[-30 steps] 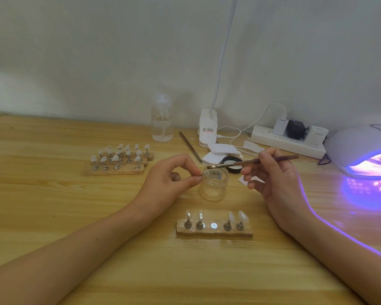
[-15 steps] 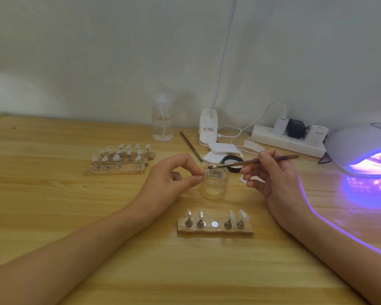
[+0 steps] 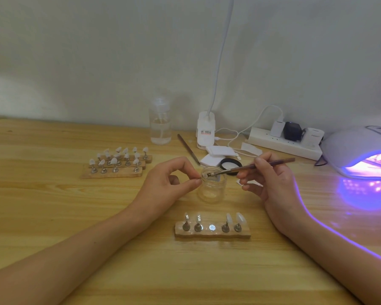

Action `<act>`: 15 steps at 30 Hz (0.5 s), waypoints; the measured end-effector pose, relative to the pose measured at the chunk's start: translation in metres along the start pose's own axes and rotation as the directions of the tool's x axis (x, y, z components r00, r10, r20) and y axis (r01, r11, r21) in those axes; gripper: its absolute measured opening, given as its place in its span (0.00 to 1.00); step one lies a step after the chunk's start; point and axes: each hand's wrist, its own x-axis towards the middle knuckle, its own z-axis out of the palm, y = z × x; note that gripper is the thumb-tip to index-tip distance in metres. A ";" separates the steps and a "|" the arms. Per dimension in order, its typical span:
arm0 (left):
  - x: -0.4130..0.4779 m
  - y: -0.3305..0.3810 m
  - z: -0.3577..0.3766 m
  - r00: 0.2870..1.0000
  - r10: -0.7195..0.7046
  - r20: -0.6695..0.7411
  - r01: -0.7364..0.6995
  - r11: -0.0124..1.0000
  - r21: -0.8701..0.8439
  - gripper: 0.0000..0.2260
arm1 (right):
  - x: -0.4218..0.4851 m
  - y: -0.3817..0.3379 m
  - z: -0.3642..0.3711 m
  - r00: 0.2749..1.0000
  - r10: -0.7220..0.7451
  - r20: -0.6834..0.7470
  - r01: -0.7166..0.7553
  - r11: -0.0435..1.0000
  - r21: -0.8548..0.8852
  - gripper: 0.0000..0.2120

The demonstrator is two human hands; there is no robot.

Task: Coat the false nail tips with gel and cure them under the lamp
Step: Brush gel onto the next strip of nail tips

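brush (image 3: 251, 166) has dipped lower, its bristles now on the nail tip (image 3: 204, 176) that the left hand (image 3: 169, 183) pinches over the jar (image 3: 211, 190), mid table (image 3: 53, 216). right hand (image 3: 271, 183) grips the brush handle. lamp (image 3: 356, 148) glows at the right edge.
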 end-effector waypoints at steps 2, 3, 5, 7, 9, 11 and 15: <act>0.000 0.000 0.000 1.000 -0.008 -0.003 0.008 1.000 0.000 0.06 | -0.001 -0.002 0.000 1.000 -0.011 0.006 0.010 1.000 0.028 0.08; 0.000 0.000 0.000 1.000 -0.010 -0.005 0.010 1.000 0.002 0.06 | -0.001 -0.003 0.001 1.000 -0.017 0.024 0.016 0.999 0.030 0.08; 0.000 0.000 0.001 1.000 -0.014 -0.009 0.014 1.000 0.008 0.05 | -0.002 -0.002 0.002 0.999 -0.013 0.041 0.014 1.000 0.000 0.08; 0.000 0.000 0.001 1.000 -0.017 -0.013 0.018 1.000 0.012 0.05 | 0.000 0.000 0.001 1.000 0.008 0.007 -0.008 1.000 -0.012 0.08; 0.000 0.000 0.002 1.000 -0.018 -0.017 0.018 1.000 0.012 0.06 | 0.000 -0.001 -0.001 1.000 0.007 -0.009 -0.007 1.000 0.026 0.08; 0.000 0.000 0.002 1.000 -0.016 -0.020 0.017 1.000 0.011 0.06 | -0.001 -0.003 0.001 1.000 -0.011 0.023 0.010 0.999 0.048 0.08; 0.001 0.000 0.001 1.000 -0.014 -0.023 0.014 1.000 0.012 0.06 | -0.001 0.001 0.000 1.000 -0.013 0.013 0.013 1.000 -0.015 0.07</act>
